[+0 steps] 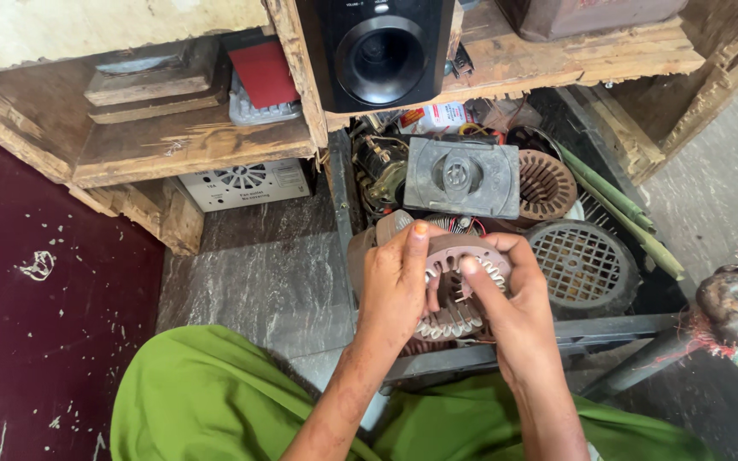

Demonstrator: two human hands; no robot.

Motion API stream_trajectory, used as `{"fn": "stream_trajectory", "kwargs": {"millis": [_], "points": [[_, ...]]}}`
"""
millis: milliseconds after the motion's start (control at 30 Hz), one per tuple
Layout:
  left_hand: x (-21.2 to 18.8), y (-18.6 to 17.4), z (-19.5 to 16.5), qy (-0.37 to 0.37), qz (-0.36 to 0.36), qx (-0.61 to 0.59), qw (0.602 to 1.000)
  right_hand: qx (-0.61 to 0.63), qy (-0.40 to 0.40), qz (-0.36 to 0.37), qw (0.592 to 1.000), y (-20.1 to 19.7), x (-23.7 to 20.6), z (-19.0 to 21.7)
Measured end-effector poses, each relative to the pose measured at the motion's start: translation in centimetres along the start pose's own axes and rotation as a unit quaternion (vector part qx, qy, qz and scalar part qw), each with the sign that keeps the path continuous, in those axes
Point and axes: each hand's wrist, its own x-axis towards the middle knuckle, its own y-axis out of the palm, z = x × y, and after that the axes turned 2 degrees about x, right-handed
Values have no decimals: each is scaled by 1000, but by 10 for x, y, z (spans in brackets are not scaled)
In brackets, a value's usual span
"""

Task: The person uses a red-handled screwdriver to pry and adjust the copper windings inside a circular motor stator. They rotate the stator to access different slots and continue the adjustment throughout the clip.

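A round grey motor stator [463, 256] with slotted inner teeth and pale insulation in its slots sits between both my hands, above my green-clad knees. My left hand [396, 282] wraps its left side, the thumb lying over the top rim. My right hand [514, 303] grips the right side, with its forefinger pressed into the slots near the bore. The lower half of the stator is hidden behind my fingers.
A black crate [617, 213] behind holds a second stator [547, 183], a grey end plate [461, 177], a round fan grille [582, 265] and green tubes. Above is a worn wooden shelf [181, 145] with a black speaker [379, 53]. A rusty pipe [732, 294] juts at right.
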Motion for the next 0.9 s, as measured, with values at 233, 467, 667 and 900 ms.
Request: {"fn": "stream_trajectory", "kwargs": {"millis": [233,467,667,900], "points": [[3,3,5,5,3,-9,1000,5,-36,2,999,0,-4,-1],[3,4,4,3,-7,2,1000,-57,-25,-11,998,3,-4,0],[-2,1,-3,26,-8,28,999,7,10,23,1000,-1,-1,-1],[2,4,1,-11,-13,0,1000,1,-7,34,999,-6,-2,-3]]}}
